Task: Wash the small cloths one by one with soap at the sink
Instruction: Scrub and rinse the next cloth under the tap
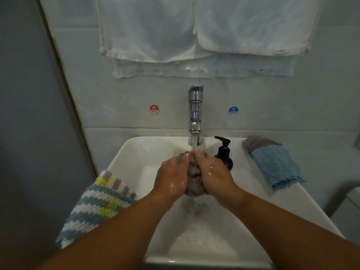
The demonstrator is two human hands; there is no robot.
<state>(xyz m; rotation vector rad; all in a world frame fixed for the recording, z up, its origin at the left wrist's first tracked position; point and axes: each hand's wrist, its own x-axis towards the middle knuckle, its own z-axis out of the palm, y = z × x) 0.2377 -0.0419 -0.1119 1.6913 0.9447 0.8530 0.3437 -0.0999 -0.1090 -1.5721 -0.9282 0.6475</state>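
Observation:
A bunched grey cloth (pixel 193 179) is squeezed between my left hand (pixel 172 175) and my right hand (pixel 213 172) over the white sink (pixel 136 152). Water runs from the chrome tap (pixel 195 112) onto the top of the cloth and my fingertips. Both hands are wet and closed around the cloth, which shows only between them. A black soap pump bottle (pixel 225 152) stands on the sink's back rim, just right of my right hand. A striped knitted cloth (pixel 97 207) hangs over the left rim. A blue cloth (pixel 276 166) lies on the right rim with a grey-purple cloth (pixel 257 143) under its far end.
White towels (pixel 194 36) hang on the tiled wall above the tap. A red HOT sticker (pixel 154 109) and a blue COLD sticker (pixel 233 110) flank the tap. A grey wall stands close on the left. Foamy water lies in the sink's near end (pixel 204 240).

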